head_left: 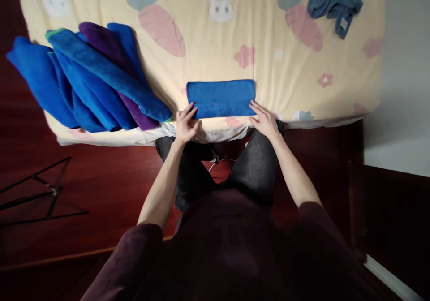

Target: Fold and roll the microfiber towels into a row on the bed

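A folded blue towel lies flat near the front edge of a bed covered in a yellow sheet printed with carrots and rabbits. My left hand rests at the towel's lower left corner, fingers stretched out and touching its edge. My right hand lies at the lower right corner, fingers extended flat against the towel. Neither hand grips anything.
A heap of blue and purple towels lies on the bed's left side, partly overhanging the edge. A crumpled grey-blue garment sits at the far right. Dark red wooden floor lies below, with a thin black metal stand at left.
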The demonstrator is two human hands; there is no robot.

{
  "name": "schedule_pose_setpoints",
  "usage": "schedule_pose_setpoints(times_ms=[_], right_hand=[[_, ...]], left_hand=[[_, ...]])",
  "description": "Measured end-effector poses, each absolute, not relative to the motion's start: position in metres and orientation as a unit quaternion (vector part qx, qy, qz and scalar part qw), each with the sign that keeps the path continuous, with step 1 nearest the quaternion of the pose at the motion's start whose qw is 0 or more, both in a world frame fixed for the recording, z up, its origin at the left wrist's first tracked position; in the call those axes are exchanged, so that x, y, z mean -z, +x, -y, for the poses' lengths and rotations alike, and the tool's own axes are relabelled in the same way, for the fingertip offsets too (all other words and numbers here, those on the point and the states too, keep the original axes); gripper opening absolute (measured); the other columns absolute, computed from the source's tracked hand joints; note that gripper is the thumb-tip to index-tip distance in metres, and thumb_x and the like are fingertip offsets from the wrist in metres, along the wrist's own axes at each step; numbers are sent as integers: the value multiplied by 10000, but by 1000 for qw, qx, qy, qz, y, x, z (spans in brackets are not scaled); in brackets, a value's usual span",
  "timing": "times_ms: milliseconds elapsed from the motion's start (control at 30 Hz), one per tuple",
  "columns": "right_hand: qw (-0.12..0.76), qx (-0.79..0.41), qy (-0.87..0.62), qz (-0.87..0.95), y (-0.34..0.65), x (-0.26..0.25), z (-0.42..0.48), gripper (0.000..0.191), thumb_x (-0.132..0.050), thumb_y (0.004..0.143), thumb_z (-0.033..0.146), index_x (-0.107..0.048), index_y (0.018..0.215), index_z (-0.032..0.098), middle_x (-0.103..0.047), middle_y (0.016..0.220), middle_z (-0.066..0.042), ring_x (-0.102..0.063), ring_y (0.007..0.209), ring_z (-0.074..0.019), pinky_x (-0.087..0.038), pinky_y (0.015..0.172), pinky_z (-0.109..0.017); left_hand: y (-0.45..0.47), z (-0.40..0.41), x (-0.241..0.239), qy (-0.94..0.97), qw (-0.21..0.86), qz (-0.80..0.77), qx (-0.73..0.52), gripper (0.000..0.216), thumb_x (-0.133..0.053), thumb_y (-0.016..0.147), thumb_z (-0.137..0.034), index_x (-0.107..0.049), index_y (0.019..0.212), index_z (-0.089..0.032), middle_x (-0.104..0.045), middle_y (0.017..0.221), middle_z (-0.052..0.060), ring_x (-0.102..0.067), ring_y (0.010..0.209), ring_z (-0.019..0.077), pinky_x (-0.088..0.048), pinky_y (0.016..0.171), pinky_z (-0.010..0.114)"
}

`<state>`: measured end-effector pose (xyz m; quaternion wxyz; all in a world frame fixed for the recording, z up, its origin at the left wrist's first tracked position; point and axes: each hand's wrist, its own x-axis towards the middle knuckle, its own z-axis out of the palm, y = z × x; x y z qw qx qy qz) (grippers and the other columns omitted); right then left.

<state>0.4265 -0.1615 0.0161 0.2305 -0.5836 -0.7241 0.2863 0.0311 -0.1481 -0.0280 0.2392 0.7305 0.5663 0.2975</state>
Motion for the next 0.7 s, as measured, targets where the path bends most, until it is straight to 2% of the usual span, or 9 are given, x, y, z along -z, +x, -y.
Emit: schedule_pose_setpoints(times_ms=[133,267,500,600,700], right_hand=[[225,-284,-579,730,428,-15,158,641,-661,991,132,-597,1614,270,-514,1720,-10,-539,1573,-273,-501,1317,-516],[217,-284,-582,730,428,-13,153,634,-649,984,129,-610,1603,257,-519,1719,-23,-542,1570,-269,-470,1339,-505],[250,-286,-591,712,427,-3,133,612,-593,912,59,-708,1490,224,-642,1602,-81,-612,1487,-280,-611,1192,-476],[276,-289,-587,704,430,4,126,578,-579,891,55,-750,1420,213,-694,1525,-105,-641,1442,-289,-630,1147,-473],[307,-311,-570,695,433,10,121,577,-577,860,68,-766,1386,213,-706,1512,-102,-652,1430,-289,-626,1138,-472]], left_hand=[[32,140,27,729,242,-572,-287,635,-653,957,-505,-658,1528,-227,-571,1665,128,-584,1472,362,-423,1252,570],[30,130,28,722,248,-579,-285,643,-687,923,-493,-670,1512,-237,-576,1660,118,-564,1500,371,-401,1294,566],[26,116,29,686,251,-591,-342,574,-671,920,-457,-710,1436,-209,-644,1561,145,-594,1478,337,-460,1291,497],[27,118,28,684,246,-576,-374,567,-684,916,-412,-701,1444,-207,-632,1571,148,-597,1479,324,-494,1262,466],[28,121,27,692,245,-569,-369,443,-655,933,-359,-759,1344,-231,-691,1510,115,-645,1426,297,-508,1248,468]])
